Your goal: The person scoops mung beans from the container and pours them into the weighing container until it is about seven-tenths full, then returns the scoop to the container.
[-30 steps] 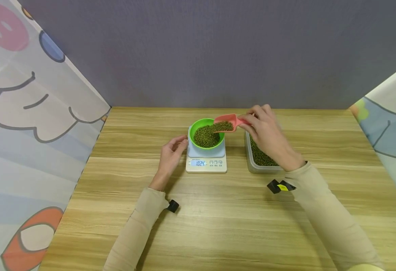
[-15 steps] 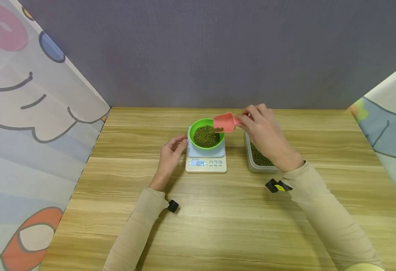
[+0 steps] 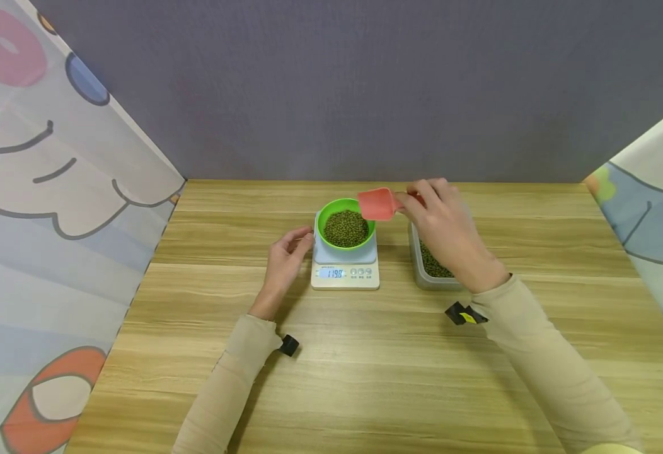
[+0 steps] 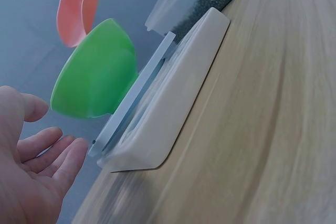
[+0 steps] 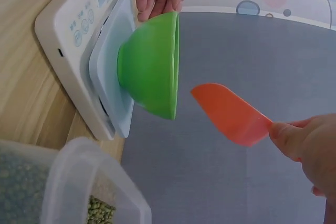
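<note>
My right hand (image 3: 445, 227) pinches the handle of a pink scoop (image 3: 377, 204), tipped just above the right rim of a green bowl (image 5: 149, 66). No beans show in the scoop. Small green mung beans (image 3: 346, 228) fill the lower part of the bowl, which sits on the platform of a white kitchen scale (image 3: 345, 277). Its lit display (image 3: 331, 273) appears to read 119.8. My left hand (image 4: 37, 156) holds nothing; its relaxed fingers lie right beside the left edge of the scale platform, below the bowl.
A clear plastic container (image 3: 422, 277) of mung beans stands on the wooden table (image 3: 343, 378) right of the scale, partly hidden under my right hand and wrist. A grey panel (image 3: 331, 94) rises behind the table's back edge.
The scoop has tipped over and its beans have gone into the bowl. The display has changed from 102.4 to about 119.8. My left hand has stayed in place.
</note>
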{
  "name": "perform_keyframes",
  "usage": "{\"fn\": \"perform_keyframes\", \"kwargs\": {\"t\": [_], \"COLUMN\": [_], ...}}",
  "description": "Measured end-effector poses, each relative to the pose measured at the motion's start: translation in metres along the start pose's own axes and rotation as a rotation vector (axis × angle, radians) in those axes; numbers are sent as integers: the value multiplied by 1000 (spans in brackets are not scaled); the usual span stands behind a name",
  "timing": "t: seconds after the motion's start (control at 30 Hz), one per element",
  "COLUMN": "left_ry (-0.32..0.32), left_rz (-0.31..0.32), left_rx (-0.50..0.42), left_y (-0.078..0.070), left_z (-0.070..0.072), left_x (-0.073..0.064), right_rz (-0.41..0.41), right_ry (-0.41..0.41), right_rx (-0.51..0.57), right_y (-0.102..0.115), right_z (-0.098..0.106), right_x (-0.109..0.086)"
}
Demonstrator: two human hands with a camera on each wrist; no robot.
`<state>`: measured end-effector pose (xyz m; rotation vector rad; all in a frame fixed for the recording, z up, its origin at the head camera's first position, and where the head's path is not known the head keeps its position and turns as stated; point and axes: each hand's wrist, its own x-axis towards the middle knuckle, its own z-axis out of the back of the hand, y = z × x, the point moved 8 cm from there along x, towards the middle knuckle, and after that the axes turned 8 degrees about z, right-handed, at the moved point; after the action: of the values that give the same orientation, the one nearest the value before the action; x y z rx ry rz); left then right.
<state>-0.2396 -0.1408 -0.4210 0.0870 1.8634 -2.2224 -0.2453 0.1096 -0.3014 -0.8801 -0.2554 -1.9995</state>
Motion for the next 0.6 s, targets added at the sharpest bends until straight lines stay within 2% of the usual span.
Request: {"fn": "perform_keyframes", "kwargs": {"t": [0.27,0.43,0.6], "left_ry": [7,3,8], "left_rz": [15,17,14], "left_rx": [-4,-4,-18], "left_y": [0,0,1], "left_z": [2,3,4], "left_x": [0,0,0], "right_rz": [-118,-207,-275], "right_ry": [-27,-83,-141], "right_rx": [104,185,220], "right_y": [-10,-18,-24], "right_z": [4,12,20], "right_x": [-22,-41,-65]}}
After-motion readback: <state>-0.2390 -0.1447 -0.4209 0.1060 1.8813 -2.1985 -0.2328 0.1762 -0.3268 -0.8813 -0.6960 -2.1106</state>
